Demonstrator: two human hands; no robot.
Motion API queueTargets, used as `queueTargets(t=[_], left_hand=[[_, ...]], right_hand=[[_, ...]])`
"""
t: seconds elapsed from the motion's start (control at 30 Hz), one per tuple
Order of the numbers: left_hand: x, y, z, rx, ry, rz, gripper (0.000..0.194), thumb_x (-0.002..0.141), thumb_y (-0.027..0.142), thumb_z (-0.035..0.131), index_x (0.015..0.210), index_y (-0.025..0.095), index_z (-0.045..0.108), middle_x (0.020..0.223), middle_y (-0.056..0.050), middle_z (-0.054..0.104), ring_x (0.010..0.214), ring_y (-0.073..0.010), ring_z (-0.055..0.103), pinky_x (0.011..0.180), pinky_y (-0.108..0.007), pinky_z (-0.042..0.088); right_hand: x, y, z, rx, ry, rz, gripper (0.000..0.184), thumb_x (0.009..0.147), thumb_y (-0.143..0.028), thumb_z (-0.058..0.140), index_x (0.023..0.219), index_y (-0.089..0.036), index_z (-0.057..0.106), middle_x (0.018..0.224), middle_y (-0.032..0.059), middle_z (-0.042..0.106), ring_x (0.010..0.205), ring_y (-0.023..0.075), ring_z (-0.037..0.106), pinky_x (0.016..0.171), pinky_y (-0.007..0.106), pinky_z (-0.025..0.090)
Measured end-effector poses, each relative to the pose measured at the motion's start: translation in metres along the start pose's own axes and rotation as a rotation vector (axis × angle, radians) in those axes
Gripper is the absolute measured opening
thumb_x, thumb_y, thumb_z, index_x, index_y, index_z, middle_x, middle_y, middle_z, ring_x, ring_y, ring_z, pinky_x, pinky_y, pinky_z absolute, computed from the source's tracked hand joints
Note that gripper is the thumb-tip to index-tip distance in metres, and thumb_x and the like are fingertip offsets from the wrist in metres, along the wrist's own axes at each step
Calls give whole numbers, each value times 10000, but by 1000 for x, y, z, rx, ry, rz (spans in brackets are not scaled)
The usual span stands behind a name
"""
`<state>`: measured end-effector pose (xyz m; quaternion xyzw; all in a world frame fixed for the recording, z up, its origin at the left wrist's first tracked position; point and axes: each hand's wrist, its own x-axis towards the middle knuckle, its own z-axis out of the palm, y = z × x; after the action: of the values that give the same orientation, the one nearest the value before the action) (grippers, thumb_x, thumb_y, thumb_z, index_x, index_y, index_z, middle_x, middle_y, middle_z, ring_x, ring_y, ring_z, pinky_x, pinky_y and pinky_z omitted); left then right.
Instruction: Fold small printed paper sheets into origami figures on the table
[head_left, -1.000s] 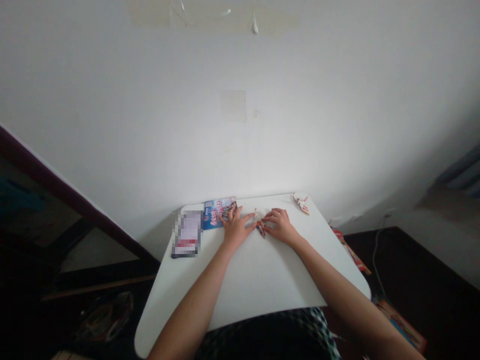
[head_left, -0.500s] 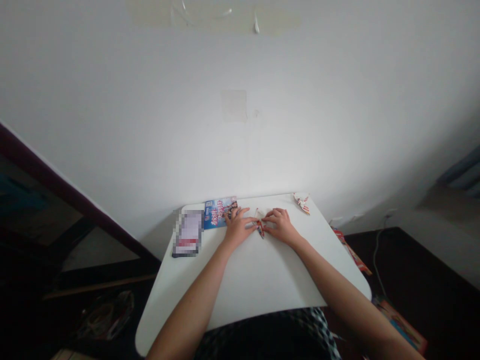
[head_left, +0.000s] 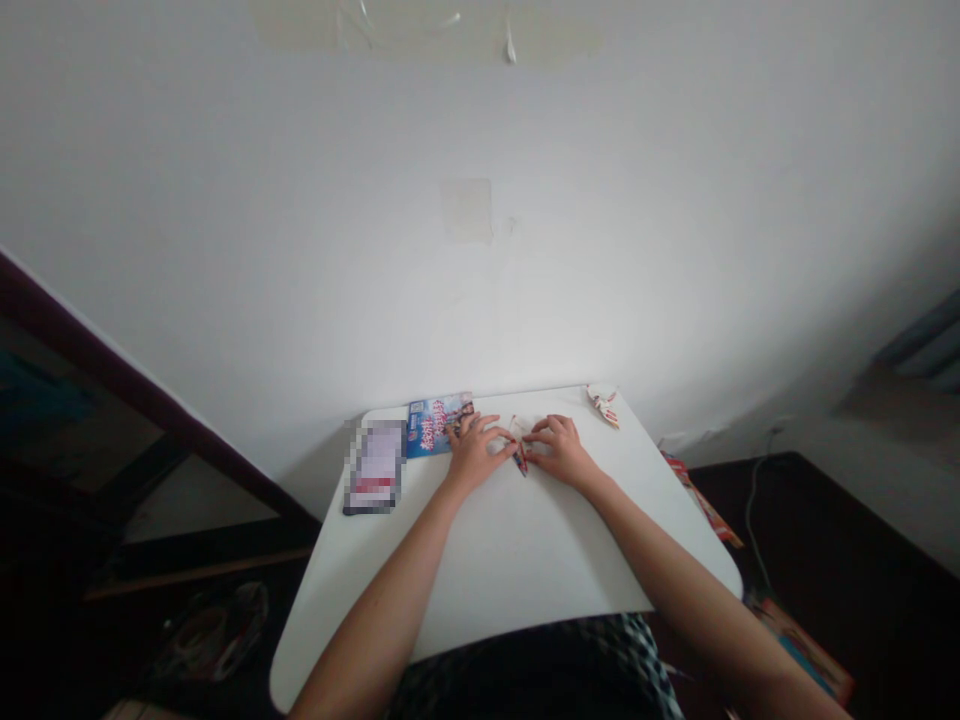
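A small folded piece of printed paper [head_left: 520,461], pointed at its near end and coloured white, red and blue, lies on the white table between my hands. My left hand [head_left: 475,452] pinches its left side with thumb and index finger, while the other fingers spread over the edge of a blue printed leaflet [head_left: 431,428]. On the paper's right side, the thumb and fingertips of my right hand [head_left: 561,450] are closed on it. My fingers hide part of the folds. Another folded paper piece [head_left: 603,405], white with red marks, sits at the far right corner.
The white table [head_left: 517,560] stands against a pale wall [head_left: 480,300]. A phone with a blurred screen [head_left: 376,465] lies at the table's left. Off the right edge, colourful printed sheets [head_left: 701,500] are visible lower down, and a cable [head_left: 752,510] runs down to the dark floor.
Almost nothing differs. My fingertips have shifted very slightly on the folded paper, and the whole view has moved a little.
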<state>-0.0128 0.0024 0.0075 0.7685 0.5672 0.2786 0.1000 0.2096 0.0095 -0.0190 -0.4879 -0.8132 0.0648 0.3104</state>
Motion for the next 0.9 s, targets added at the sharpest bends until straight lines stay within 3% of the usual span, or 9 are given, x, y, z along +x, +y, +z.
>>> queueTargets(t=[0.3, 0.43, 0.57, 0.9], left_hand=[[1, -1, 3, 4, 16, -40, 85, 863, 379, 730, 856, 296, 752, 1400, -4, 678, 1440, -316, 414, 1228, -699, 126], [0, -3, 2, 30, -7, -14, 140, 813, 329, 766, 948, 360, 789, 1440, 9, 643, 1456, -331, 391, 1225, -697, 146], [-1, -3, 0, 62, -43, 12, 253, 818, 319, 744, 1032, 441, 805, 1527, 17, 566, 1498, -388, 320, 1187, -779, 109], [-3, 1, -9, 70, -77, -14, 209, 836, 381, 753, 1015, 467, 818, 1554, 4, 542, 1532, -429, 268, 1170, -831, 58]], right_hand=[[0, -1, 0, -11, 1, 2, 265, 841, -378, 805, 1100, -322, 797, 1154, 82, 686, 1195, 296, 530, 1057, 480, 415], [0, -2, -1, -11, -5, 7, 286, 850, -384, 800, 1133, -345, 787, 1173, 77, 675, 1209, 299, 512, 1071, 479, 411], [0, -4, -2, -34, -18, -6, 296, 870, -398, 780, 1165, -375, 775, 1194, 78, 660, 1211, 297, 511, 1079, 491, 401], [-1, -3, -2, -50, -36, 8, 296, 875, -390, 767, 1170, -370, 761, 1230, 75, 652, 1230, 301, 506, 1094, 516, 384]])
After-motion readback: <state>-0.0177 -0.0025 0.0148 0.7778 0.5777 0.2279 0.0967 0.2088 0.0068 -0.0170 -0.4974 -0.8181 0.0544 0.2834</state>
